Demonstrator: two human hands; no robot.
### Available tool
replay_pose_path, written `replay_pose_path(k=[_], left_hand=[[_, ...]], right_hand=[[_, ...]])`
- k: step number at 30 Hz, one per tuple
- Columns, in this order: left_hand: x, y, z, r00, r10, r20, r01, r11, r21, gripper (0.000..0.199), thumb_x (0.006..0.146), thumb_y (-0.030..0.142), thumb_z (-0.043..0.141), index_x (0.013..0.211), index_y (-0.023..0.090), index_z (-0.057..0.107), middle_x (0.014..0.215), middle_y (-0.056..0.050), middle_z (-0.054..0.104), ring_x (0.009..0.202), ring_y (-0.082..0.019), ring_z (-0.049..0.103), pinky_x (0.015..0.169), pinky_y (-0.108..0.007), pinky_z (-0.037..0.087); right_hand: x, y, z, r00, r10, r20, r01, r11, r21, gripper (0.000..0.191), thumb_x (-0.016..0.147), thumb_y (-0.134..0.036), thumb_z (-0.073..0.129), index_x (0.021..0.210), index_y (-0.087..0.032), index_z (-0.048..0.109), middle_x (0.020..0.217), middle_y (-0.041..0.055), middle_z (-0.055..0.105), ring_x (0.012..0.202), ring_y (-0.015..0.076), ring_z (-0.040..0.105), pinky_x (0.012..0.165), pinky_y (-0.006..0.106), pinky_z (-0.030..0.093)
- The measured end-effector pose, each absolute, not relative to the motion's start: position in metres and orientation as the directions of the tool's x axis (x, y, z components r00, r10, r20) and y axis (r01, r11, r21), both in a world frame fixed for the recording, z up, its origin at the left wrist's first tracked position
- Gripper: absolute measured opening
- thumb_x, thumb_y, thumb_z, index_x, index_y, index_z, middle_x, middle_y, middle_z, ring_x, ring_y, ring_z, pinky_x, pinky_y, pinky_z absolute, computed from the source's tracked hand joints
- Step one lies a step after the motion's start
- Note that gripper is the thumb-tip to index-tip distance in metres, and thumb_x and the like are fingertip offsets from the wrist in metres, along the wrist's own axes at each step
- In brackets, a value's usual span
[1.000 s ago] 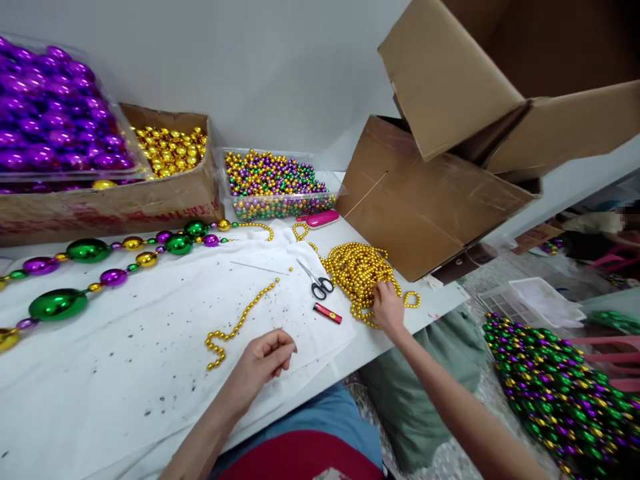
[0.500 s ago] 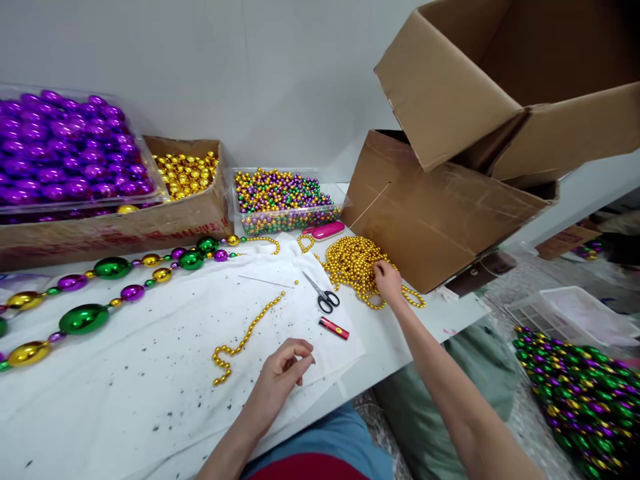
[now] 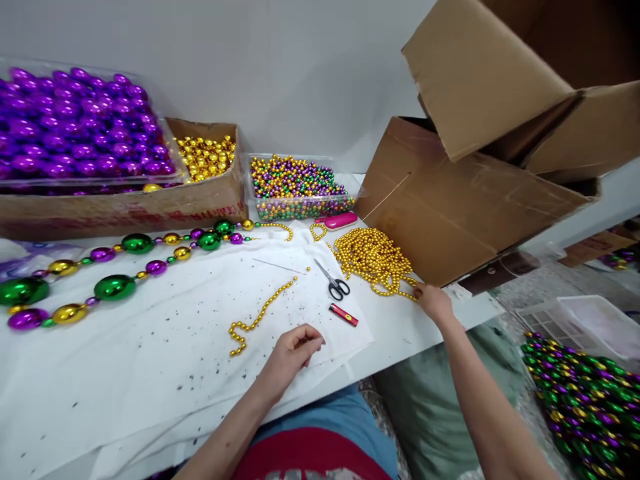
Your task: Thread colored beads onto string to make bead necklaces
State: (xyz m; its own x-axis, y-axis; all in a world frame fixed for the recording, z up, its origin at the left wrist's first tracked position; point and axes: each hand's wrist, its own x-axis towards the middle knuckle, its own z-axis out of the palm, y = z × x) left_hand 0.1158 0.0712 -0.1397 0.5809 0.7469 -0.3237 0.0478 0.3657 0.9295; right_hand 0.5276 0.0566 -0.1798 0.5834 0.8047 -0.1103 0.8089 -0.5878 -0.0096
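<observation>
At the right of the table, my right hand (image 3: 436,304) pinches the end of a gold bead strand (image 3: 395,290). That strand leads out of a heaped coil of gold bead strands (image 3: 370,253). My left hand (image 3: 295,350) hovers over the front edge of the white cloth (image 3: 165,373); its fingers are curled in toward the thumb, and nothing shows in them. Left of it, a short gold bead string (image 3: 257,319) lies in a bent line. Between the hands and the coil are black-handled scissors (image 3: 339,288) and a red lighter (image 3: 343,315).
A large bead garland (image 3: 115,287) stretches across the left. Behind stand a tray of purple beads (image 3: 85,127), a box of gold beads (image 3: 240,167) and a tub of mixed beads (image 3: 300,193). Cardboard boxes (image 3: 475,207) lean at the right. A thin needle (image 3: 277,266) lies on the cloth.
My right hand has moved off the coil toward the right and nearer me, drawing a gold bead strand out with it. The left hand keeps its curled pose. The view has shifted slightly.
</observation>
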Motion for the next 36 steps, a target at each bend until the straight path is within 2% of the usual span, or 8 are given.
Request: replay_pose_path(k=[12, 16, 18, 20, 22, 27, 31, 36], left_hand=[[0.057, 0.098, -0.127, 0.325, 0.876, -0.356, -0.244, 0.441, 0.864, 0.024, 0.078, 0.035, 0.065, 0.086, 0.013, 0.063, 0.065, 0.002, 0.046, 0.046, -0.002, 0.030, 0.042, -0.018, 0.011], [0.054, 0.099, -0.119, 0.328, 0.880, -0.343, -0.307, 0.443, 0.842, 0.026, 0.080, 0.032, 0.063, 0.100, 0.014, 0.062, 0.068, 0.001, 0.050, 0.046, -0.002, 0.031, 0.041, -0.017, 0.011], [0.058, 0.098, -0.116, 0.343, 0.880, -0.329, -0.331, 0.441, 0.834, 0.031, 0.082, 0.032, 0.062, 0.107, 0.016, 0.060, 0.068, 0.001, 0.051, 0.046, -0.002, 0.031, 0.040, -0.017, 0.012], [0.063, 0.096, -0.114, 0.341, 0.886, -0.314, -0.362, 0.432, 0.826, 0.034, 0.082, 0.033, 0.062, 0.112, 0.017, 0.058, 0.069, 0.002, 0.051, 0.046, -0.002, 0.032, 0.040, -0.016, 0.013], [0.066, 0.095, -0.111, 0.309, 0.905, -0.294, -0.409, 0.406, 0.817, 0.037, 0.081, 0.034, 0.063, 0.113, 0.016, 0.058, 0.068, 0.002, 0.052, 0.048, -0.003, 0.035, 0.041, -0.015, 0.018], [0.063, 0.091, -0.106, 0.125, 0.955, -0.270, -0.470, 0.296, 0.831, 0.041, 0.079, 0.037, 0.066, 0.114, 0.018, 0.056, 0.070, 0.002, 0.055, 0.059, -0.008, 0.051, 0.054, -0.019, 0.041], [0.055, 0.096, -0.103, 0.023, 0.967, -0.253, -0.411, 0.240, 0.879, 0.038, 0.079, 0.036, 0.065, 0.113, 0.021, 0.056, 0.082, -0.002, 0.063, 0.073, -0.013, 0.059, 0.064, -0.023, 0.046], [0.051, 0.113, -0.103, 0.053, 0.971, -0.231, -0.321, 0.236, 0.917, 0.032, 0.081, 0.031, 0.064, 0.110, 0.020, 0.058, 0.081, -0.002, 0.066, 0.087, -0.016, 0.059, 0.084, -0.027, 0.043]], right_hand=[[0.508, 0.044, -0.184, 0.782, 0.599, 0.174, 0.612, -0.790, -0.034, 0.038, 0.082, -0.019, 0.041, 0.110, -0.007, 0.065, 0.105, 0.0292, 0.061, 0.104, 0.0411, 0.054, 0.069, 0.043, 0.040], [0.431, 0.056, -0.161, 0.674, 0.615, 0.408, 0.738, -0.547, -0.395, 0.040, 0.084, -0.025, 0.044, 0.114, -0.005, 0.061, 0.118, 0.0303, 0.053, 0.117, 0.0405, 0.043, 0.086, 0.051, 0.035], [0.367, 0.061, -0.151, 0.561, 0.757, 0.334, 0.785, -0.360, -0.503, 0.028, 0.086, -0.032, 0.046, 0.093, -0.016, 0.068, 0.096, 0.0145, 0.066, 0.094, 0.0278, 0.057, 0.080, 0.041, 0.043], [0.297, 0.065, -0.143, 0.286, 0.957, 0.048, 0.522, -0.114, -0.845, 0.025, 0.085, -0.037, 0.052, 0.085, -0.017, 0.068, 0.089, 0.0094, 0.067, 0.085, 0.0231, 0.060, 0.074, 0.035, 0.046], [0.237, 0.067, -0.137, 0.084, 0.993, -0.081, 0.166, -0.094, -0.982, 0.026, 0.084, -0.041, 0.055, 0.089, -0.019, 0.067, 0.090, 0.0076, 0.067, 0.087, 0.0222, 0.060, 0.065, 0.031, 0.047], [0.165, 0.073, -0.133, -0.113, 0.976, -0.185, -0.414, -0.215, -0.885, 0.037, 0.087, -0.046, 0.053, 0.116, -0.023, 0.057, 0.098, 0.0055, 0.062, 0.075, 0.0154, 0.058, 0.060, 0.029, 0.050], [0.164, 0.076, -0.133, -0.191, 0.958, -0.215, -0.288, -0.264, -0.921, 0.039, 0.087, -0.047, 0.053, 0.114, -0.020, 0.057, 0.076, 0.0014, 0.060, 0.048, 0.0089, 0.046, 0.044, 0.022, 0.037], [0.180, 0.084, -0.124, -0.066, 0.982, -0.176, 0.097, -0.170, -0.981, 0.020, 0.085, -0.036, 0.056, 0.082, -0.018, 0.066, 0.053, -0.0041, 0.048, 0.053, 0.0104, 0.045, 0.053, 0.023, 0.037]])
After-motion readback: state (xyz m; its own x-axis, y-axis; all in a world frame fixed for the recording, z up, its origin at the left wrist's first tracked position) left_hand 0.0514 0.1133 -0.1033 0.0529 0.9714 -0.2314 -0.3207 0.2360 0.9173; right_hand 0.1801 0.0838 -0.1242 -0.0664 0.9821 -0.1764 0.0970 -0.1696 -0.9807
